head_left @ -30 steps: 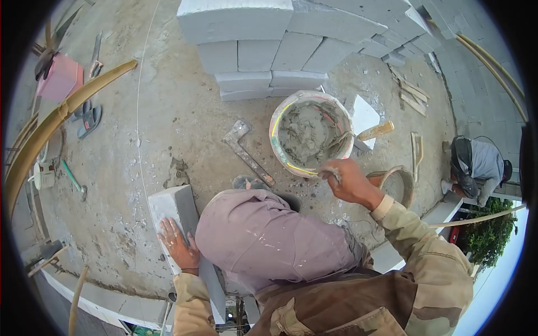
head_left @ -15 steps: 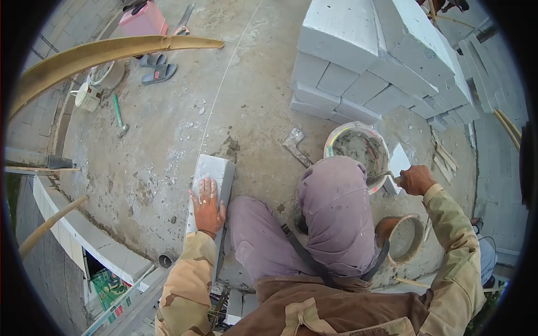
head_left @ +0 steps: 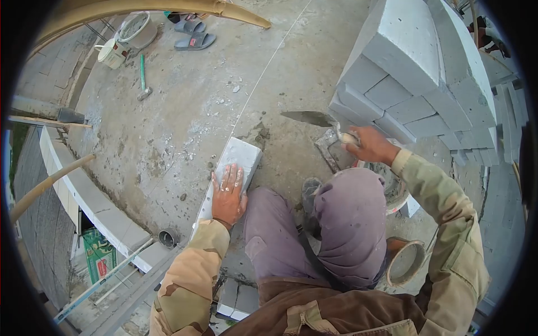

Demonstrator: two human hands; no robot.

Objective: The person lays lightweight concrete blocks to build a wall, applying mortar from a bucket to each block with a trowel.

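My left hand [head_left: 228,195] lies flat on a white block [head_left: 242,154], with its fingers stretched out and pale dust on them. The block stands on the concrete floor beside a string line [head_left: 272,59]. In my right hand [head_left: 370,144] is the handle of a trowel [head_left: 310,117], held above the floor with its blade pointing left. Below the trowel lies an L-shaped metal tool [head_left: 326,151]. A bucket of mortar [head_left: 394,185] is partly hidden behind my knee.
Stacked white blocks [head_left: 386,78] rise at the upper right. A green-handled hammer [head_left: 143,78], grey sandals [head_left: 194,41] and a white pail [head_left: 112,54] are at the upper left. A round clay-coloured pot [head_left: 407,263] stands by my right leg. A curved low block wall [head_left: 101,210] runs along the left.
My right hand has moved from the bucket's edge up and to the left, and the trowel blade now shows. My left hand remains on the block. The view has shifted.
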